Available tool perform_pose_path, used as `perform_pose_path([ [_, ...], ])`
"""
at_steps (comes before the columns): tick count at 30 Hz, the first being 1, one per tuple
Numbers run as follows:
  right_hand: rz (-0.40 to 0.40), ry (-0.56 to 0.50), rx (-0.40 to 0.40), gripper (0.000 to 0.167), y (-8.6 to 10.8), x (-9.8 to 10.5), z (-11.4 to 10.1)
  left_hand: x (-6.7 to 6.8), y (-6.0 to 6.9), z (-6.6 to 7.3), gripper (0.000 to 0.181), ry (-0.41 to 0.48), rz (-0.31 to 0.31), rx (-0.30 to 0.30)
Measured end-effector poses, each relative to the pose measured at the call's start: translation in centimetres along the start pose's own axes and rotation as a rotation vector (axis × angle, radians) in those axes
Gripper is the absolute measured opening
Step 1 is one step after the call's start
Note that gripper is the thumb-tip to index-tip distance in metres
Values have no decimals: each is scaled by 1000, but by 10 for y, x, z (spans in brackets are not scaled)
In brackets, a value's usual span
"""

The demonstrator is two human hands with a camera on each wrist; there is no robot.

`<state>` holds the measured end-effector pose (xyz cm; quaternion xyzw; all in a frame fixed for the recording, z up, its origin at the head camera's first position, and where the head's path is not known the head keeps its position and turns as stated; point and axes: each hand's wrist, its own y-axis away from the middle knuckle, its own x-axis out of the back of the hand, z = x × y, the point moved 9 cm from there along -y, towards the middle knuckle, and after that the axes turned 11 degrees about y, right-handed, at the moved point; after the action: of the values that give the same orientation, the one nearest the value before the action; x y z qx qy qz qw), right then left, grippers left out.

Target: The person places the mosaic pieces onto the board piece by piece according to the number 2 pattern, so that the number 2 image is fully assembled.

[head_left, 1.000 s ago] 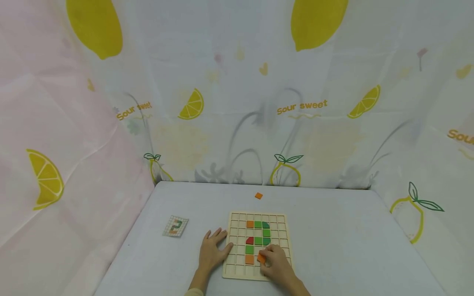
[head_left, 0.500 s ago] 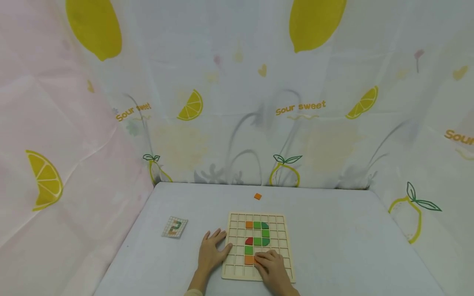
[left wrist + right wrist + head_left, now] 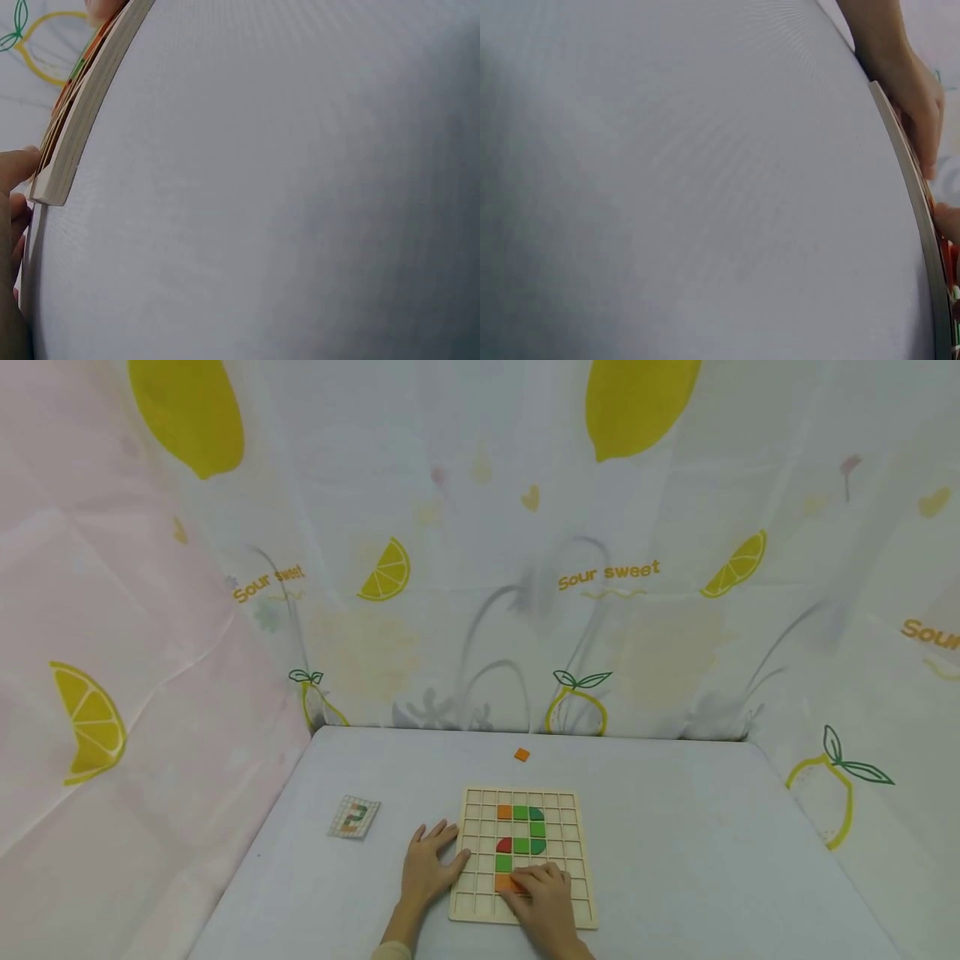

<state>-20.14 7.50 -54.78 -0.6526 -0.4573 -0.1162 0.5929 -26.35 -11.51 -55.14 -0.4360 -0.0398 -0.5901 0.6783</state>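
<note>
A wooden grid board (image 3: 472,906) lies on the table, with several green, orange and red tiles set in its squares in a shape like a 2. My right hand (image 3: 547,906) holds an orange square tile (image 3: 517,885) between thumb and fingers, low on the board, right of another orange tile (image 3: 502,883). Most of the held tile is hidden by the fingers. With fingers spread, my left hand (image 3: 429,870) rests at the board's left side, its thumb touching the rim. Both wrist views catch only the board's edge (image 3: 90,105) and parts of the hands.
A small card (image 3: 354,817) printed with a gridded figure 2 lies left of the board. Beyond the board's far edge is a loose orange tile (image 3: 522,755). A lemon-print cloth (image 3: 465,635) hangs behind the white table (image 3: 675,852).
My right hand has moved left with the orange tile and brought it down flat beside the other orange tile. The left hand has stayed in place.
</note>
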Motion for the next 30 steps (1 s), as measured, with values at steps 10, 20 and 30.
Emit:
perform_pose_path([
  [10,-69,8,0,17,-3,-5,-8,0,0,-2,39,-21,-15,18],
  [20,-58,-173,-107,16,-2,-1,3,0,1,-3,39,0,-10,14],
  [30,-221,-242,-32,14,-7,2,8,0,2,-3,38,14,-13,22],
])
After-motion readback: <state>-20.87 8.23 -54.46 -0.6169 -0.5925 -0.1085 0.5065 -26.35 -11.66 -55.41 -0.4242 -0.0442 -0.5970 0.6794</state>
